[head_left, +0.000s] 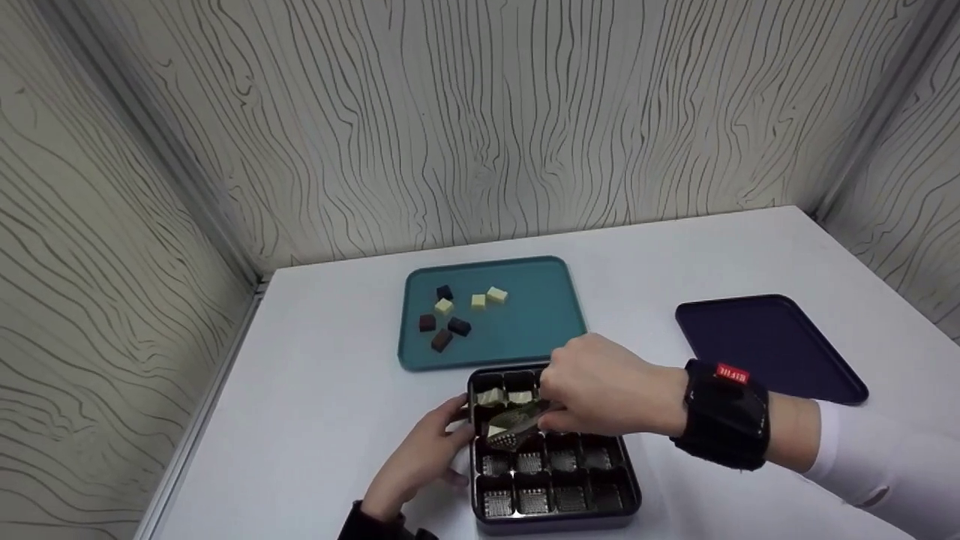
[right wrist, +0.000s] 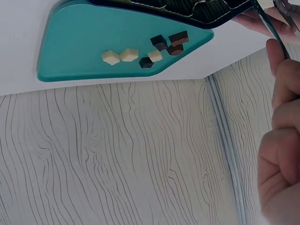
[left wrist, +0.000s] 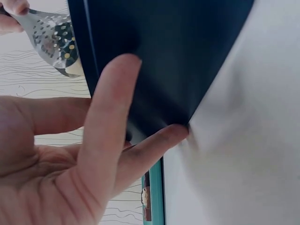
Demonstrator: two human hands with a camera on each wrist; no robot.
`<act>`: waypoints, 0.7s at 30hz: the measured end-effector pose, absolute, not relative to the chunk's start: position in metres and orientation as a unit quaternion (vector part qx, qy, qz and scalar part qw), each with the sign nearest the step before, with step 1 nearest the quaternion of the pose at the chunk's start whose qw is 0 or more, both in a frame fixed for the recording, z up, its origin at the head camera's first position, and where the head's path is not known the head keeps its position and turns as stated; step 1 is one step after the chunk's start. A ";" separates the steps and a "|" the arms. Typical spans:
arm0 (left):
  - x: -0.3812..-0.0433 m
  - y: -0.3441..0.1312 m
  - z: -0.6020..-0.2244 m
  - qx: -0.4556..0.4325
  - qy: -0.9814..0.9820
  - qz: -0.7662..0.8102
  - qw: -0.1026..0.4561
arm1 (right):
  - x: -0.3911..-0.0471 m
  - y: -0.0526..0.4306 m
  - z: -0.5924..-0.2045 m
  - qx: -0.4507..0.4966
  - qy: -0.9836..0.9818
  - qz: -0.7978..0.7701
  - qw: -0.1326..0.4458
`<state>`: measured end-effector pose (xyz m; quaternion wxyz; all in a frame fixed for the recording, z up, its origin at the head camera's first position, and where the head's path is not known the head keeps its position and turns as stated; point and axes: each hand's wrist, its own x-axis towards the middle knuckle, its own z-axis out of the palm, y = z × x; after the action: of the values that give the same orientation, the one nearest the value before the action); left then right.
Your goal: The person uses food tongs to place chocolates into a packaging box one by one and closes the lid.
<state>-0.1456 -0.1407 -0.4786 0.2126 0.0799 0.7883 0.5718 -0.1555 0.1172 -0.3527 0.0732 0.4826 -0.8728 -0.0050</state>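
My right hand [head_left: 592,382] grips metal tongs with perforated ends [head_left: 514,435], held low over a dark box [head_left: 634,495] with a divided insert. A cream chocolate cube [left wrist: 75,69] shows at the tongs' tip. Cream cubes [head_left: 490,397] sit in compartments at the box's back left, while the front compartments [head_left: 532,501] show bare ribbed bottoms. Against the box's left side rests my left hand [head_left: 431,446]; in the left wrist view its fingers are extended along the dark wall. The right hand hides the box's back right part.
Behind the box lies a teal tray [head_left: 525,330] carrying several cream, brown and near-black cubes [head_left: 459,326] on its left half. A dark navy tray [head_left: 757,330] is at the right, beyond the right forearm. Wood-patterned panels [head_left: 480,135] enclose the white table [head_left: 322,360].
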 end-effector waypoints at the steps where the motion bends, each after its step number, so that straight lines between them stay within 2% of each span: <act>1: -0.146 -0.140 -0.478 0.080 0.789 0.571 0.213 | -0.155 0.115 -0.354 0.487 -0.870 -0.013 0.076; 21: -0.145 -0.139 -0.478 0.071 0.807 0.552 0.197 | -0.150 0.077 -0.355 0.496 -0.859 -0.125 0.033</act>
<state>-0.1455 -0.1391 -0.4779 0.1970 0.0707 0.8075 0.5516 -0.1500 0.0771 -0.3555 0.0328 0.4962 -0.8585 -0.1249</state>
